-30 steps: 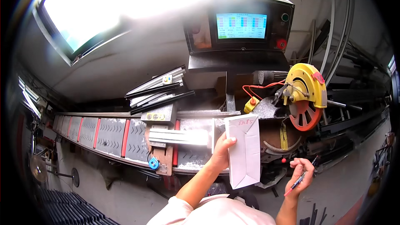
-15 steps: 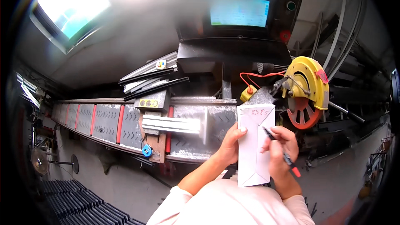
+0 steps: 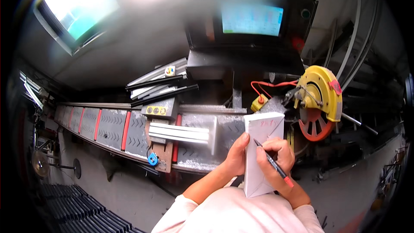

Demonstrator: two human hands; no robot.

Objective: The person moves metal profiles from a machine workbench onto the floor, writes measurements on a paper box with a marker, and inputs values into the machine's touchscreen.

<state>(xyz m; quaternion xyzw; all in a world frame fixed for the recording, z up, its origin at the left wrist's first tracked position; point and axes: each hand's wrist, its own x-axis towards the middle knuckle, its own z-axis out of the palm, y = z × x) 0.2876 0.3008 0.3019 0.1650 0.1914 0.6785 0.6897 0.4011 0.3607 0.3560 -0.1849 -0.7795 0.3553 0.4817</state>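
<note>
My left hand [image 3: 236, 155] grips the left edge of a long white paper block [image 3: 255, 177], thumb along its side. Diagonal fold lines like an envelope's cross its face, and red handwriting stands near its top end. My right hand [image 3: 283, 152] is closed around a black marker pen [image 3: 276, 165] with a red rear end. The pen's tip points up and left, at the paper's upper middle; whether it touches the surface I cannot tell. The side of my right hand lies over the paper's right part and hides it.
Ahead stretches a long grey bench [image 3: 113, 125] with red strips, carrying a silver metal profile [image 3: 181, 133] and a blue round device [image 3: 153, 159]. A yellow-guarded circular saw [image 3: 320, 92] stands right. Behind are stacked metal bars [image 3: 161, 88] and a lit screen [image 3: 252, 19]. Dark bars [image 3: 82, 207] lie lower left.
My right hand has moved left over the paper, bringing the pen tip left and slightly down. The paper is a little lower and tilted, still in my left hand.
</note>
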